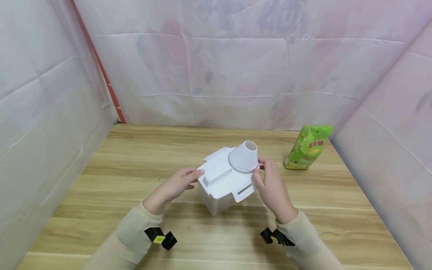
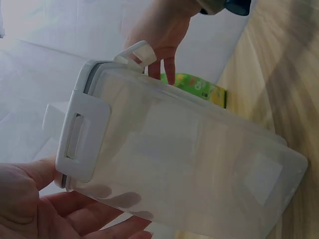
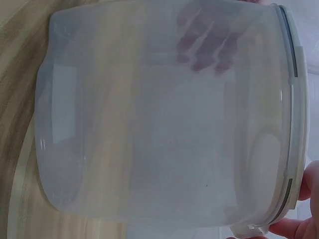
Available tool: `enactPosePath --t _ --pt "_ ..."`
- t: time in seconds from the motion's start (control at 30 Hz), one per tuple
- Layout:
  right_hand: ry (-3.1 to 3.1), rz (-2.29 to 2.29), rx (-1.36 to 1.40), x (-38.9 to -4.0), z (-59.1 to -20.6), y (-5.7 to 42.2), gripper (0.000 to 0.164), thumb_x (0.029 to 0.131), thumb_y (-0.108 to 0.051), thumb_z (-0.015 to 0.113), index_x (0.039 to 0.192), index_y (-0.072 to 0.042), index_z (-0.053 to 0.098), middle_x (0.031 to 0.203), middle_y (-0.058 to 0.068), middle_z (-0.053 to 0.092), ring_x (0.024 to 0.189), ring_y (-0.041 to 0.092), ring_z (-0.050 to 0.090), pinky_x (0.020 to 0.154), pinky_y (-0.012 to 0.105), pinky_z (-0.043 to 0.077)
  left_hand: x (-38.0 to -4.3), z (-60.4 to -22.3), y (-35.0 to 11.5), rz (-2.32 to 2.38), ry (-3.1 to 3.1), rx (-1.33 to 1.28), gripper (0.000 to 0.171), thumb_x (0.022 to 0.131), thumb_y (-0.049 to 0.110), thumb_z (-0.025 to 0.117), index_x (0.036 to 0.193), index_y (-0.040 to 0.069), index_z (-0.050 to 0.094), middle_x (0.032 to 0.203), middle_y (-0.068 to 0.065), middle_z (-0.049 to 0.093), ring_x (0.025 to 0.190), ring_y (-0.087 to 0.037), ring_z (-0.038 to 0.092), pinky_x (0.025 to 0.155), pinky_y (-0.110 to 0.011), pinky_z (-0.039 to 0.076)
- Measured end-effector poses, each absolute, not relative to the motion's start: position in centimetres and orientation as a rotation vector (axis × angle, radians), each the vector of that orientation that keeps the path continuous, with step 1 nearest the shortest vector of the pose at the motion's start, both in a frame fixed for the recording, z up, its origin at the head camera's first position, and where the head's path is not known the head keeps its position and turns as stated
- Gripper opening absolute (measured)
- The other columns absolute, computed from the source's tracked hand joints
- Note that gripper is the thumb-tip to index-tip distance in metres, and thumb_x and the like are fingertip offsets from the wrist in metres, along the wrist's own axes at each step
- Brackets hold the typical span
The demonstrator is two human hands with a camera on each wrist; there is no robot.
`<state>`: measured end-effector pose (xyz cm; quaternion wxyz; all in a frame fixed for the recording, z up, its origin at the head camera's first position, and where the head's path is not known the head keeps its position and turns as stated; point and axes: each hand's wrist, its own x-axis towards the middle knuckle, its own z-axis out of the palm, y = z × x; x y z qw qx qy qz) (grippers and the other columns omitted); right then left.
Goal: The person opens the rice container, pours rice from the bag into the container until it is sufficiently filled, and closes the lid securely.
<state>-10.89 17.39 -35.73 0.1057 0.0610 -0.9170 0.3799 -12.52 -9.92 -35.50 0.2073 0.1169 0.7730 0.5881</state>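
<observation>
A translucent plastic storage container (image 2: pixel 164 144) stands on the table with a white lid (image 1: pixel 219 178) on top. From the lid rises a white cone-shaped piece (image 1: pixel 244 157), open at its narrow top. A slotted latch flap (image 1: pixel 244 192) sticks outward at the lid's near side. My left hand (image 1: pixel 179 185) holds the lid's left edge, thumb on top; in the left wrist view its other fingers lie along the container wall. My right hand (image 1: pixel 271 185) grips the lid's right edge beside the cone's base; some of its fingertips are hidden behind the lid.
Toward the back right of the wooden table (image 1: pixel 135 150) a green printed bag (image 1: pixel 307 148) stands upright, leaning slightly. Pale patterned sheets (image 1: pixel 236 67) hang round the table's back and sides.
</observation>
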Motion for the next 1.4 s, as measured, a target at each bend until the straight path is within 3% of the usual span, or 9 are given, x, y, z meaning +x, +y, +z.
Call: enactPosePath --t 0.27,0.43,0.6,0.73,0.87,1.07,1.2,1.4 --pt "-2.651 0.971 0.176 -9.6 -35.9 17.5 0.041 0.096 -0.026 0.047 0.126 0.001 0.049 0.114 0.014 0.053 0.107 0.030 0.052 0.083 0.049 0.045 -13.3 -35.1 -9.9 1.625 2.246 0.291 0.044 0.098 0.030 0.046 0.126 -0.003 0.054 0.122 -0.016 0.058 0.114 -0.029 0.053 0.094 -0.051 0.042" --pt "-2.558 0.896 0.209 -8.8 -36.2 17.7 0.036 0.093 -0.022 0.056 0.121 0.000 0.055 0.105 0.011 0.058 0.099 0.029 0.057 0.064 0.041 0.048 -13.8 -35.0 -9.7 1.643 2.309 0.259 0.040 0.097 0.030 0.049 0.122 0.000 0.059 0.119 -0.013 0.061 0.110 -0.026 0.055 0.091 -0.050 0.044" --pt "-2.467 0.829 0.222 -8.3 -36.7 17.7 0.029 0.090 -0.015 0.059 0.115 0.000 0.061 0.096 0.009 0.061 0.082 0.024 0.060 0.049 0.031 0.040 -14.5 -34.8 -9.6 1.646 2.380 0.230 0.038 0.096 0.028 0.052 0.118 -0.001 0.062 0.116 -0.014 0.062 0.108 -0.027 0.056 0.088 -0.047 0.046" --pt "-2.403 0.800 0.232 -8.1 -37.1 17.6 0.027 0.087 -0.004 0.055 0.113 -0.001 0.063 0.092 0.007 0.062 0.074 0.015 0.056 0.049 0.030 0.042 -14.9 -34.6 -9.5 1.645 2.413 0.204 0.037 0.096 0.029 0.052 0.116 0.000 0.063 0.115 -0.013 0.063 0.106 -0.026 0.057 0.087 -0.045 0.047" --pt "-2.340 0.806 0.251 -7.8 -37.4 17.7 0.032 0.083 0.004 0.053 0.112 -0.002 0.064 0.089 0.005 0.062 0.078 0.014 0.058 0.055 0.032 0.047 -15.2 -34.5 -9.4 1.662 2.417 0.193 0.036 0.096 0.029 0.052 0.115 0.001 0.064 0.113 -0.012 0.064 0.103 -0.024 0.058 0.086 -0.044 0.048" --pt "-2.268 0.801 0.279 -7.4 -37.4 17.7 0.030 0.079 0.007 0.052 0.105 -0.002 0.067 0.085 0.005 0.063 0.073 0.012 0.058 0.065 0.018 0.047 -15.8 -34.9 -9.1 1.716 2.413 0.155 0.032 0.095 0.026 0.054 0.110 0.000 0.067 0.105 -0.011 0.066 0.093 -0.020 0.058 0.085 -0.042 0.048" --pt "-2.243 0.804 0.294 -7.3 -37.5 17.7 0.030 0.077 0.007 0.053 0.101 -0.002 0.068 0.081 0.005 0.063 0.067 0.011 0.057 0.058 0.018 0.048 -16.2 -35.0 -9.1 1.737 2.406 0.141 0.031 0.095 0.024 0.054 0.109 0.000 0.067 0.103 -0.011 0.067 0.090 -0.022 0.056 0.087 -0.047 0.046" --pt "-2.219 0.836 0.287 -7.3 -37.5 17.8 0.030 0.075 0.009 0.053 0.097 -0.002 0.069 0.085 0.005 0.066 0.061 0.010 0.057 0.053 0.020 0.049 -16.5 -35.1 -9.0 1.731 2.400 0.099 0.032 0.095 0.026 0.054 0.111 0.001 0.067 0.106 -0.011 0.066 0.091 -0.020 0.057 0.087 -0.044 0.047"
